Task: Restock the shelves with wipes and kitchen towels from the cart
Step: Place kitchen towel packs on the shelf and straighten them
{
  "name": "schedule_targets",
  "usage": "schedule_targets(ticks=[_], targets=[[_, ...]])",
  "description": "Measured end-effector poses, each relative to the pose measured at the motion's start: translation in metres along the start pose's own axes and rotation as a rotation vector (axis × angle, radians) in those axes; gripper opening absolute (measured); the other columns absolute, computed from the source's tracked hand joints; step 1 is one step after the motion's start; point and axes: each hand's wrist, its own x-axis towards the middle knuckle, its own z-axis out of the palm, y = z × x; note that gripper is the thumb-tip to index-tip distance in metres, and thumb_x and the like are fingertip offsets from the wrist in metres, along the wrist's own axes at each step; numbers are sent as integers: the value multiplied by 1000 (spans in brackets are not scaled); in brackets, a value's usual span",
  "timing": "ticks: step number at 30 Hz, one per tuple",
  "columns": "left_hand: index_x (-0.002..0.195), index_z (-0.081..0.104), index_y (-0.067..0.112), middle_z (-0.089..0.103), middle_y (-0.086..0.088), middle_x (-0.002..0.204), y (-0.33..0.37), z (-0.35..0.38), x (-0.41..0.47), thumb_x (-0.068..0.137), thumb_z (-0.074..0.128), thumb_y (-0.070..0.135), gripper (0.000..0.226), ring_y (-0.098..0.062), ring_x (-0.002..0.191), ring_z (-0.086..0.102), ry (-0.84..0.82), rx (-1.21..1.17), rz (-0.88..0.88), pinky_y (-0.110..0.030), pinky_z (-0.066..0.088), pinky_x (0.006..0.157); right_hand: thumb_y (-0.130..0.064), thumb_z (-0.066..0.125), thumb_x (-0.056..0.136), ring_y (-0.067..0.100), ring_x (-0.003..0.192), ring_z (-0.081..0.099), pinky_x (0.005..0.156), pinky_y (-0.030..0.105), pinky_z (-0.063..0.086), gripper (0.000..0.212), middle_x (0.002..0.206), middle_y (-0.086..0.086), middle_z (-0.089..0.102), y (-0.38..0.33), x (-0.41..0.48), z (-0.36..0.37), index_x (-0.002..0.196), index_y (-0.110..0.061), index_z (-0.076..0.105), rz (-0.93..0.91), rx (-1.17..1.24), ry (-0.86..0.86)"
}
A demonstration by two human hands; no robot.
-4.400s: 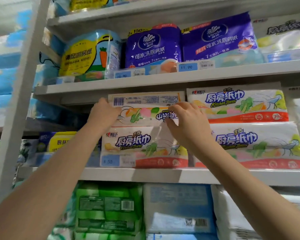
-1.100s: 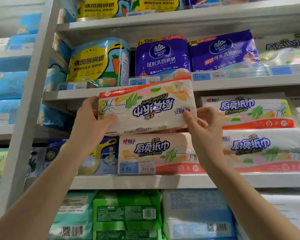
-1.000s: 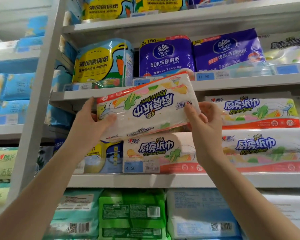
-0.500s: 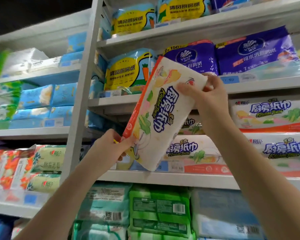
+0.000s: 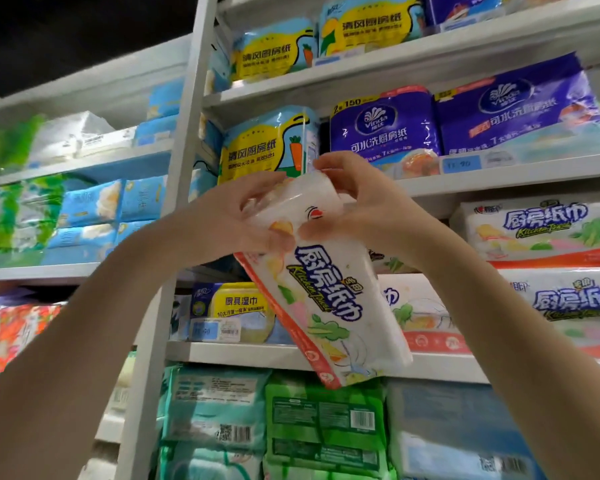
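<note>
Fingers of left hand [image 5: 232, 216] and right hand [image 5: 371, 206] pinch crinkled film topping the oblong kitchen towel pack [image 5: 326, 306].

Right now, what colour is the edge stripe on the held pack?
Red-orange, along the left edge of the white kitchen towel pack; head view.

"Vinda", "150" on purple pack [image 5: 383, 128], "Kitchen Towel" on white pack [image 5: 329, 310], "11.90" on price tag [image 5: 459, 164]

Bare forearms [image 5: 94, 334], left hand [image 5: 236, 220], right hand [image 5: 364, 206]
</note>
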Motion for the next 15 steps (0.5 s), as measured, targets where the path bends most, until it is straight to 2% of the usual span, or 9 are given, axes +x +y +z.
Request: schedule_targets(ticks=[1, 3, 5, 6, 8, 10, 12, 15], targets=[[137, 44, 36, 58, 12, 118, 4, -1, 0, 56, 78, 38, 88, -1, 96, 59, 1, 66, -6, -10, 48, 72, -19, 85, 64, 7, 105, 60, 85, 35, 57, 80, 121, -7, 57, -1, 0, 1, 132, -26, 43, -21, -16, -11], [131, 51, 38, 62, 10, 112, 3, -1, 0, 65, 81, 31, 74, -6, 94, 62, 90, 111, -25, -18, 49, 76, -21, 86, 63, 8, 112, 56, 91, 32, 53, 81, 124, -6, 56, 0, 0, 4, 132, -24, 44, -67, -10, 12], [117, 58, 40, 67, 11, 102, -2, 0, -2, 69, 80, 28, 54, -10, 88, 66, 193, 57, -40, -29, 53, 77, -26, 84, 67, 4, 117, 51, 91, 21, 45, 78, 126, -12, 54, 4, -3, 5, 134, -24, 44, -91, -37, 91], [111, 58, 41, 68, 12, 97, -6, 1, -3, 72, 78, 27, 46, -11, 84, 67, 240, 19, -47, -30, 53, 72, -28, 82, 70, 3, 116, 49, 90, 18, 41, 74, 123, -18, 52, 7, -6, 3, 134, -25, 45, -81, -71, 139], [108, 58, 37, 68, 11, 93, -16, 1, -7, 75, 76, 25, 40, -11, 77, 68, 333, -53, -86, -26, 53, 60, -31, 79, 74, 3, 112, 47, 90, 21, 41, 66, 112, -23, 49, 19, -16, -2, 132, -26, 48, -23, -141, 235], [106, 61, 30, 70, 6, 93, -28, 1, -9, 77, 75, 25, 32, -11, 70, 69, 429, -166, -129, -27, 56, 59, -36, 76, 77, 5, 112, 47, 93, 25, 41, 60, 113, -17, 51, 35, -27, -6, 130, -22, 52, 55, -190, 312], [103, 62, 26, 71, 0, 96, -38, 2, -10, 74, 74, 33, 32, -12, 70, 70, 499, -288, -164, -30, 57, 64, -43, 73, 75, 10, 111, 50, 93, 30, 45, 60, 119, -9, 54, 50, -35, -7, 127, -21, 53, 128, -197, 368], [117, 55, 21, 67, -5, 108, -47, 11, -7, 67, 79, 45, 60, -21, 84, 70, 578, -413, -228, -40, 56, 78, -47, 74, 74, 17, 108, 53, 88, 35, 51, 70, 125, 0, 50, 63, -40, -2, 130, -17, 46, 248, -157, 491]])
